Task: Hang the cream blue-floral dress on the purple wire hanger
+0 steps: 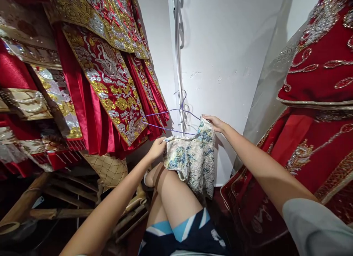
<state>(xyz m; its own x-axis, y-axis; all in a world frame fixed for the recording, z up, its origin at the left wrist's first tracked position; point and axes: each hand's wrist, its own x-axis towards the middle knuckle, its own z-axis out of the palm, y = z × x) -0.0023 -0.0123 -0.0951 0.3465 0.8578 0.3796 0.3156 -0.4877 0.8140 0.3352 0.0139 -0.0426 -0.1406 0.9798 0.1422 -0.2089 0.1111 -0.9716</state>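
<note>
White wall [220, 46] at centre frame, red embroidered garments [104, 76] hung at upper left and right. A floral brocade garment [193, 157] is held at centre, just below a purple wire hanger [168, 118] hooked on a wall rail [178, 46]. Left hand [156, 147] is closed on its left shoulder, right hand [216, 123] pinches the right shoulder. Garment apparently only partly on the hanger. No containers visible.

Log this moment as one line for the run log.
left hand: shut on floral garment | right hand: shut on floral garment | purple hanger: partly inside garment | red embroidered gowns: hanging alongside
</note>
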